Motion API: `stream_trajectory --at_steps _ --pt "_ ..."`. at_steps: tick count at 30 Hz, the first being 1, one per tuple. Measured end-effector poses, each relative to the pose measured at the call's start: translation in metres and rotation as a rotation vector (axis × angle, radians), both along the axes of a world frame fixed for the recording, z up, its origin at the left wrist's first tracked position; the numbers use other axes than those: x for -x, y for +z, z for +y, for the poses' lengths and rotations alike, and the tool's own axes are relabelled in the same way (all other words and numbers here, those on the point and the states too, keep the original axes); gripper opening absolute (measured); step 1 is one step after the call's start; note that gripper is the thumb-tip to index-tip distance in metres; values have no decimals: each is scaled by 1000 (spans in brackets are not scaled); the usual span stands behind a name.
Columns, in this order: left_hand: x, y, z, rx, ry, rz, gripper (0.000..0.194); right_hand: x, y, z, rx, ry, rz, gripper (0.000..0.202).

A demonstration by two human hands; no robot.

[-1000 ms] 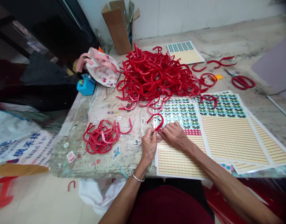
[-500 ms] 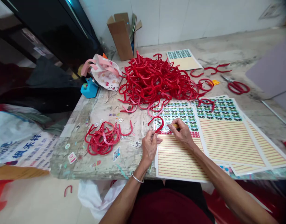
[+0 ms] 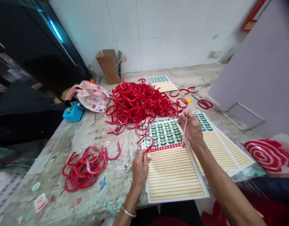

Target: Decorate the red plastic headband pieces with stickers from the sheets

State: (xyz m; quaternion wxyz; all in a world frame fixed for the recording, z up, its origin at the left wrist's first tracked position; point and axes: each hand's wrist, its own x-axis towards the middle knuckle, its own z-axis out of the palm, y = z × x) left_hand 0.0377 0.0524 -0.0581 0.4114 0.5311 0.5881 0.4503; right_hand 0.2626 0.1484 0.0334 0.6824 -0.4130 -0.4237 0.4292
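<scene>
My left hand (image 3: 140, 167) is closed on one end of a curved red band (image 3: 149, 142), whose loop stands over the left edge of a sticker sheet (image 3: 175, 175). My right hand (image 3: 191, 127) is raised over the sheet's upper right, its fingers pinched on a thin pale strip (image 3: 184, 130) that hangs down to the red-dotted row. Green and black printed shapes fill the sheet's upper part; striped yellow rows fill the lower part. Beyond the hands lies a large heap of red bands (image 3: 139, 100). A smaller pile of red bands (image 3: 88, 169) lies to the left.
Red-handled scissors (image 3: 205, 104) lie at the back right, near a metal wire stand (image 3: 243, 125). More sheets (image 3: 217, 150) overlap on the right. At the back left are a cardboard box (image 3: 109, 67), a patterned bag (image 3: 94, 97) and a blue dispenser (image 3: 73, 113).
The view has swung up and to the right. My right hand has risen off the sheet and turned, and the pale strip now shows in its fingers. My left hand still grips the red band.
</scene>
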Motion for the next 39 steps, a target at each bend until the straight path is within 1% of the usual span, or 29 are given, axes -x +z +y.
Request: stream_trajectory --at_steps 2,5,7,9,11,13,14,15,17,19,20,22,24,26,27,28,29,30,32,33,35,36,37,39 --pt "0 1 0 -10 -3 20 18 -15 18 1 -25 -2 114 35" --pt "-1 1 0 -17 -8 40 18 -31 39 2 -99 -27 197 32" --pt "-2 4 1 10 -4 -9 18 -33 48 1 -153 -25 165 30" --pt "-3 14 2 76 13 -128 19 -27 53 -4 -154 15 -2 29" --pt "-3 32 3 134 32 -271 22 -12 54 -14 -101 133 -283 25" --pt "-4 56 2 109 19 -365 24 6 52 -28 -60 300 -571 19" --pt "-5 69 2 95 -13 -408 24 15 51 -35 -63 370 -687 16" --pt "-6 82 2 79 -56 -454 24 22 49 -41 -81 417 -780 14" --pt "-10 102 1 60 -119 -556 22 34 47 -52 -145 440 -922 10" --pt "-14 112 1 56 -157 -621 20 40 47 -59 -220 409 -1039 8" --pt "-15 114 1 57 -163 -636 20 42 47 -61 -257 379 -1103 8" --pt "-18 113 1 57 -152 -636 19 45 50 -63 -322 300 -1252 9" --pt "-19 108 0 48 -110 -622 19 47 52 -64 -367 163 -1400 14" --pt "-18 105 0 41 -69 -629 19 47 51 -66 -363 -8 -1483 21" --pt "-18 104 0 38 -56 -643 19 46 47 -68 -338 -77 -1485 25" --pt "-17 104 0 34 -45 -659 19 45 41 -71 -298 -113 -1460 29" --pt "-16 104 1 29 -36 -673 18 44 31 -74 -249 -109 -1414 31" --pt "-16 105 2 22 -28 -684 18 43 19 -79 -190 -67 -1358 32" --pt "-15 106 4 5 -19 -703 18 42 -9 -91 -87 86 -1231 28" --pt "-15 106 5 0 -21 -718 17 42 -23 -97 -43 139 -1180 26" --pt "-16 107 6 3 -37 -756 16 46 -44 -108 1 165 -1026 22" --pt "-18 107 5 12 -49 -776 15 49 -49 -111 50 169 -901 22" --pt "-20 108 4 23 -59 -793 14 53 -50 -114 121 186 -739 24" --pt "-23 110 1 50 -82 -810 14 64 -41 -114 296 256 -328 29"
